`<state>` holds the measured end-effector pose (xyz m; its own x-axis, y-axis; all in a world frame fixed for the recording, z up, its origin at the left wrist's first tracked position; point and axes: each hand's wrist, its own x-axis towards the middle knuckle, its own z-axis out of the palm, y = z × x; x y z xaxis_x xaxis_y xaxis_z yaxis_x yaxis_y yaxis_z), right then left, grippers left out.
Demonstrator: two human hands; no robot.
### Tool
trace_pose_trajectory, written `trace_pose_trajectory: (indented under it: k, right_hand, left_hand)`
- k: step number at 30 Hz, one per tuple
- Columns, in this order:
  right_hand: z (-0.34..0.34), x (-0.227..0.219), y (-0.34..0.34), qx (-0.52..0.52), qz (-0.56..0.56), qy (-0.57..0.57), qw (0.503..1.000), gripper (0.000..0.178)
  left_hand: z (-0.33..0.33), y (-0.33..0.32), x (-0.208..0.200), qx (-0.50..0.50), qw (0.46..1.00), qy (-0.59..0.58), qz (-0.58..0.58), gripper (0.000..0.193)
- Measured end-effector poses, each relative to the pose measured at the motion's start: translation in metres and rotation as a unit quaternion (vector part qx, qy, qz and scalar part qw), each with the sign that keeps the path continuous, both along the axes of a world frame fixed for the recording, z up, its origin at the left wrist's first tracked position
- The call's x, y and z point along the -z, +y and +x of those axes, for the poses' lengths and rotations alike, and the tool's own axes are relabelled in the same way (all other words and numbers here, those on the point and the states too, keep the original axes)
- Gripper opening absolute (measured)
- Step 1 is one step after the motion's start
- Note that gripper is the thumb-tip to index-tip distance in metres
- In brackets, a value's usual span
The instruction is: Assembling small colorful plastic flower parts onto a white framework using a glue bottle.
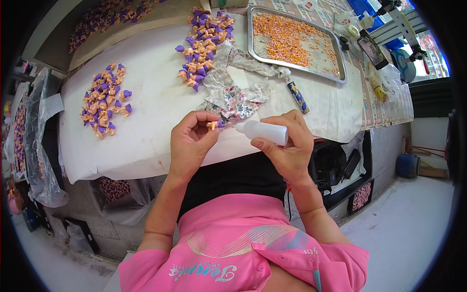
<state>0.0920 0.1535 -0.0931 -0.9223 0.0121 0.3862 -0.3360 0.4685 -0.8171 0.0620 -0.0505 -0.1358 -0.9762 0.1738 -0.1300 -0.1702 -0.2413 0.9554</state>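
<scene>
My left hand (pixel 191 141) pinches a small peach-and-purple plastic figurine (pixel 214 125) between thumb and fingers, over the near edge of the table. In my right hand (pixel 294 143) is a white squeeze bottle (pixel 265 132), lying almost level. Its narrow nozzle points left at the figurine, close to its purple end; whether the two touch I cannot tell. Just beyond both hands a crumpled floral cloth (pixel 238 100) lies on the paper-covered table (pixel 151 92). One pile of similar figurines (pixel 103 102) sits to the left, and another pile (pixel 204 44) lies farther back.
A metal tray (pixel 296 64) of tiny orange and pink pieces stands at the back right. Near it lies a dark blue patterned cylinder (pixel 297 97). A phone (pixel 372 49) on a stand is at the far right. Plastic sheeting (pixel 41 141) hangs at the left.
</scene>
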Motion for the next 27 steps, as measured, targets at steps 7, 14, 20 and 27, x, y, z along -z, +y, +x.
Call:
trace_pose_trajectory:
  k: [7, 14, 20, 27]
  right_hand:
    - [0.0, -0.001, 0.001, 0.0, -0.002, -0.001, 1.0, 0.036]
    - [-0.001, 0.002, 0.005, 0.006, -0.018, 0.002, 1.0, 0.036]
    - [-0.021, 0.018, 0.011, 0.005, -0.172, -0.106, 0.979, 0.028]
    - [-0.046, 0.015, 0.032, -0.006, 0.049, -0.132, 0.99, 0.028]
  left_hand:
    - [0.0, 0.001, 0.002, 0.002, 1.0, 0.004, -0.004, 0.02]
    - [0.001, 0.002, 0.001, -0.004, 1.0, 0.001, -0.004, 0.02]
    - [0.005, 0.003, -0.009, -0.019, 0.999, -0.039, 0.008, 0.022]
    - [0.008, 0.016, -0.018, -0.02, 0.997, -0.057, 0.042, 0.023]
